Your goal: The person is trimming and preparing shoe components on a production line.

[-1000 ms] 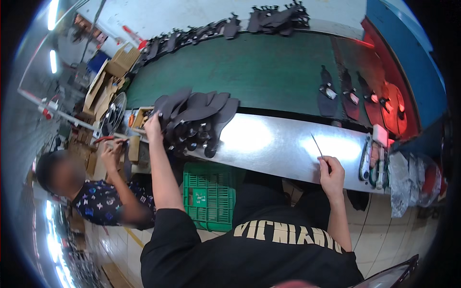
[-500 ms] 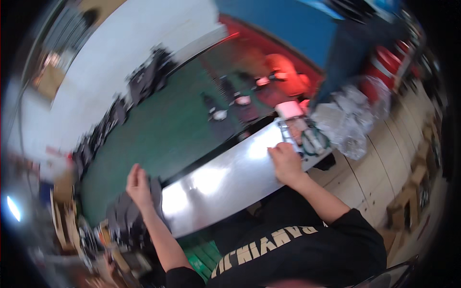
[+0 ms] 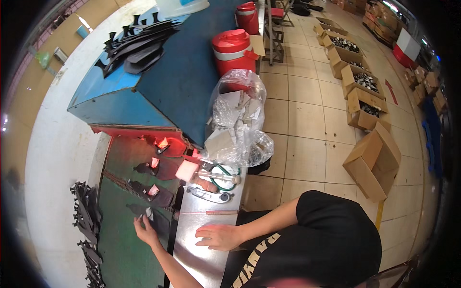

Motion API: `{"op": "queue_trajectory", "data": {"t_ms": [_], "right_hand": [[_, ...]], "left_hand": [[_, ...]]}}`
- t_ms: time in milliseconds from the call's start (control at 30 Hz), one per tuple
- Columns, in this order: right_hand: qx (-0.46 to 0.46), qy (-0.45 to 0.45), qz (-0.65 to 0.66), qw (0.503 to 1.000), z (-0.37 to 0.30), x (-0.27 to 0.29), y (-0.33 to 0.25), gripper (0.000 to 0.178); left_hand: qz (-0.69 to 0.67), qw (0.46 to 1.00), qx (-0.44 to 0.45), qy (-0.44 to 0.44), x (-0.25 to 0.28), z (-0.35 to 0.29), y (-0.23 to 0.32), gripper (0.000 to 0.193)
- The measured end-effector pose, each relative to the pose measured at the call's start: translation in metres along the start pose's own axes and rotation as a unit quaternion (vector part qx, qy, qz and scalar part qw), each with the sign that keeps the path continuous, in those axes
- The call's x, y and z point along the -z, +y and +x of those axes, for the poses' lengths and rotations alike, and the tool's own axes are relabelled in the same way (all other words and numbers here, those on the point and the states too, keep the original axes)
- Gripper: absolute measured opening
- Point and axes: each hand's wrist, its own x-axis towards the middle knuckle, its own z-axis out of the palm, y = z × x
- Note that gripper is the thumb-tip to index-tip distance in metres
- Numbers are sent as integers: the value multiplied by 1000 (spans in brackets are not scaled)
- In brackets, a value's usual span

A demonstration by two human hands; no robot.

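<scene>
My left hand is over the green belt, fingers loosely curled and apart. Its fingertips reach a white crumpled wad on a flat dark piece; whether they touch it I cannot tell. My right hand lies palm down on the shiny metal ledge, fingers stretched out, holding nothing. Beyond it lie a thin tool with a reddish-brown handle and a silver hand tool. Farther along the belt, more dark pieces carry pale wads in reddish light.
A blue machine housing with dark flat parts on top spans the belt's far end. A clear bag of scraps stands beside red drink coolers. Dark pieces line the belt's left edge. Cardboard boxes stand on the tiled floor.
My view has swung to the right, bringing the floor and boxes into sight. My left hand now reaches a wad on the belt; my right hand has flattened onto the ledge.
</scene>
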Motion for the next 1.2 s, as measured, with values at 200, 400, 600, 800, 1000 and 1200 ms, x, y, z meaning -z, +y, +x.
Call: {"op": "queue_trajectory", "data": {"t_ms": [200, 400, 600, 800, 1000, 1200], "right_hand": [[-7, -7, 14, 1000, 6, 2, 0, 40], [-1, -5, 15, 1000, 1, 1, -1, 33], [-233, -102, 415, 874, 11, 27, 2, 15], [-172, 29, 704, 688, 57, 59, -62, 23], [-204, 28, 675, 708, 66, 77, -71, 31], [-192, -96, 423, 880, 55, 90, -113, 49]], "left_hand": [[117, 983, 137, -23, -12, -11, 40, 43], [108, 984, 128, 59, -2, -5, 29, 34], [-367, 906, 176, 113, 107, -24, 115, 25], [-589, 776, 170, -151, 151, -179, 184, 27], [-608, 741, 282, -52, 182, -198, 210, 38], [-660, 689, 302, -3, 190, -221, 192, 36]]}}
